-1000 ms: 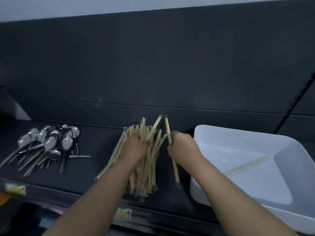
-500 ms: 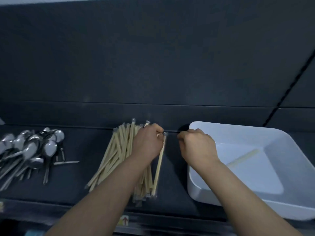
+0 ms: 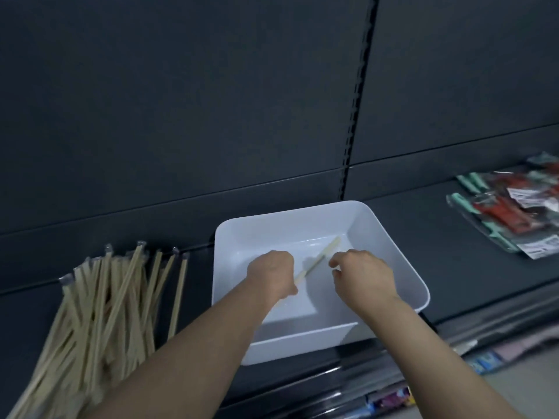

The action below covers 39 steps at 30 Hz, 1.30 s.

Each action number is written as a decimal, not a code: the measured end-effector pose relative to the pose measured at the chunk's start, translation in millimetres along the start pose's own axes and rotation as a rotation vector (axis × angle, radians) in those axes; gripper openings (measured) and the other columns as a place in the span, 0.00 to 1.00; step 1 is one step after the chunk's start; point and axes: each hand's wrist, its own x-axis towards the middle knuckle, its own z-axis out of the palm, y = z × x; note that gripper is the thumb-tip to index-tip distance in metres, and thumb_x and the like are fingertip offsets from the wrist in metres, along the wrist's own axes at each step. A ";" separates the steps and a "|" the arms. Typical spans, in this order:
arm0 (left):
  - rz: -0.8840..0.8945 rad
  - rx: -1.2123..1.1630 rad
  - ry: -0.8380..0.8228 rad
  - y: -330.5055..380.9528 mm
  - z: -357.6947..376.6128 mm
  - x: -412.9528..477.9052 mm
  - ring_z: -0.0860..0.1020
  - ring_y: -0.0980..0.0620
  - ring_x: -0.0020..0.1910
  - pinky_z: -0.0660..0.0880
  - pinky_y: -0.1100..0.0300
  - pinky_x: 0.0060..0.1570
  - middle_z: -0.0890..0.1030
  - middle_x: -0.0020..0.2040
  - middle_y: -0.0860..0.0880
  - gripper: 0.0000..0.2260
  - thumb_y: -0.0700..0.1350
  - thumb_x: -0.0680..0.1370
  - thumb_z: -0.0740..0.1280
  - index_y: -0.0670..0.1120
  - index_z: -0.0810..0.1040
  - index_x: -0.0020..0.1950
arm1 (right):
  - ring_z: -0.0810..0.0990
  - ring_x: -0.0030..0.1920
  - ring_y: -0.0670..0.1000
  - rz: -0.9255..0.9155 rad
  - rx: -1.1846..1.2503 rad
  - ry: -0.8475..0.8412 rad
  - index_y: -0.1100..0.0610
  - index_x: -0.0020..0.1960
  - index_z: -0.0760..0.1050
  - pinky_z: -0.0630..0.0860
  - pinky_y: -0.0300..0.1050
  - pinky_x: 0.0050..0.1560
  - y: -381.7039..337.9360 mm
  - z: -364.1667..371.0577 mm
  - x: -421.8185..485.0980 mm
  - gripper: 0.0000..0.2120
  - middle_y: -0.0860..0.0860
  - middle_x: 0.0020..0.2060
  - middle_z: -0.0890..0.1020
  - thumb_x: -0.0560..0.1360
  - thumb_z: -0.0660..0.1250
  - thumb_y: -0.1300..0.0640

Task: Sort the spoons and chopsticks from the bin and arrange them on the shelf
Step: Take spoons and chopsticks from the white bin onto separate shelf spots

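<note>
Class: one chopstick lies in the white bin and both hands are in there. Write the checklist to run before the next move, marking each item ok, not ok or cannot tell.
1. Left hand has a grip on the chopstick: ok, its fingers curl round the near end.
2. Right hand free to help: ok, it holds nothing and hovers beside the chopstick.
3. White bin otherwise emptied: cannot tell, the floor under the hands is hidden.
4. Chopstick pile on the shelf within easy reach: ok, just left of the bin.
5. Pile neatly aligned: not ok, the sticks fan out and cross.
6. Spoons sorted: cannot tell, none in view.
</note>
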 end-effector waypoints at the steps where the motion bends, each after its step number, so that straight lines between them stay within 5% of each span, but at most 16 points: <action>1: -0.004 0.025 0.000 2.0 0.5 1.5 0.79 0.46 0.46 0.70 0.61 0.38 0.78 0.42 0.50 0.05 0.46 0.72 0.71 0.45 0.78 0.44 | 0.74 0.59 0.51 -0.002 0.030 -0.009 0.46 0.63 0.74 0.69 0.44 0.51 1.0 0.1 0.2 0.16 0.47 0.57 0.78 0.78 0.58 0.58; 4: -0.013 0.051 -0.021 4.8 1.5 1.2 0.76 0.47 0.39 0.68 0.60 0.34 0.72 0.34 0.50 0.10 0.40 0.72 0.67 0.46 0.69 0.34 | 0.75 0.59 0.51 -0.027 0.069 -0.011 0.45 0.63 0.74 0.69 0.44 0.51 0.8 -0.3 1.8 0.17 0.46 0.58 0.78 0.78 0.58 0.57; 10: -0.138 -0.230 0.216 -13.7 -32.5 -29.5 0.78 0.48 0.44 0.74 0.59 0.37 0.79 0.44 0.51 0.05 0.45 0.71 0.66 0.48 0.77 0.46 | 0.78 0.56 0.50 -0.103 0.104 0.084 0.44 0.62 0.75 0.72 0.43 0.49 -16.6 -10.0 3.3 0.16 0.44 0.55 0.81 0.79 0.57 0.57; 17: -0.301 -0.504 0.544 -89.6 -40.2 -89.7 0.78 0.53 0.40 0.77 0.54 0.40 0.79 0.40 0.55 0.02 0.46 0.74 0.66 0.51 0.73 0.43 | 0.79 0.55 0.49 -0.362 0.217 0.104 0.44 0.62 0.75 0.70 0.42 0.45 -103.6 -16.4 1.0 0.16 0.42 0.56 0.81 0.80 0.56 0.56; 22: -0.411 -0.984 0.487 -131.2 -18.0 -108.7 0.77 0.52 0.31 0.72 0.61 0.31 0.80 0.34 0.47 0.10 0.42 0.76 0.65 0.46 0.77 0.34 | 0.79 0.51 0.51 -0.437 0.198 0.043 0.44 0.59 0.77 0.67 0.41 0.40 -141.4 -8.4 -7.4 0.16 0.44 0.52 0.82 0.78 0.58 0.58; 26: -0.545 -1.226 0.489 -147.3 -11.8 -114.6 0.77 0.50 0.32 0.66 0.64 0.27 0.80 0.36 0.43 0.07 0.38 0.75 0.62 0.41 0.78 0.39 | 0.79 0.51 0.53 -0.433 0.208 0.045 0.45 0.60 0.77 0.69 0.42 0.41 -157.7 -4.4 -13.4 0.16 0.45 0.52 0.81 0.77 0.58 0.58; 30: -0.519 -1.056 0.487 -161.1 -7.8 -113.1 0.79 0.48 0.35 0.73 0.59 0.30 0.82 0.39 0.45 0.05 0.40 0.76 0.62 0.43 0.77 0.44 | 0.77 0.50 0.53 -0.387 0.173 0.065 0.46 0.58 0.78 0.69 0.43 0.39 -163.2 -4.7 -19.1 0.14 0.47 0.49 0.80 0.77 0.59 0.57; 32: -0.468 -0.864 0.449 -167.7 -4.5 -110.6 0.82 0.47 0.39 0.79 0.54 0.39 0.83 0.42 0.47 0.06 0.45 0.78 0.61 0.48 0.77 0.47 | 0.74 0.51 0.52 -0.383 0.108 0.082 0.46 0.54 0.80 0.69 0.44 0.40 -163.9 -7.9 -21.5 0.12 0.47 0.47 0.79 0.77 0.60 0.52; 35: -0.357 -0.660 0.353 -171.5 -0.2 -107.2 0.79 0.46 0.54 0.76 0.51 0.56 0.81 0.56 0.48 0.12 0.51 0.81 0.59 0.51 0.76 0.61 | 0.68 0.55 0.52 -0.456 0.075 -0.027 0.44 0.51 0.81 0.67 0.45 0.48 -171.7 -11.5 -26.7 0.10 0.48 0.46 0.73 0.76 0.63 0.43; 39: -0.364 -0.441 0.329 -171.3 -2.4 -104.9 0.78 0.45 0.51 0.75 0.54 0.51 0.81 0.53 0.46 0.13 0.51 0.81 0.57 0.47 0.77 0.57 | 0.67 0.57 0.50 -0.494 0.128 -0.070 0.43 0.52 0.81 0.66 0.46 0.52 -176.1 -10.2 -32.4 0.09 0.46 0.50 0.72 0.76 0.64 0.43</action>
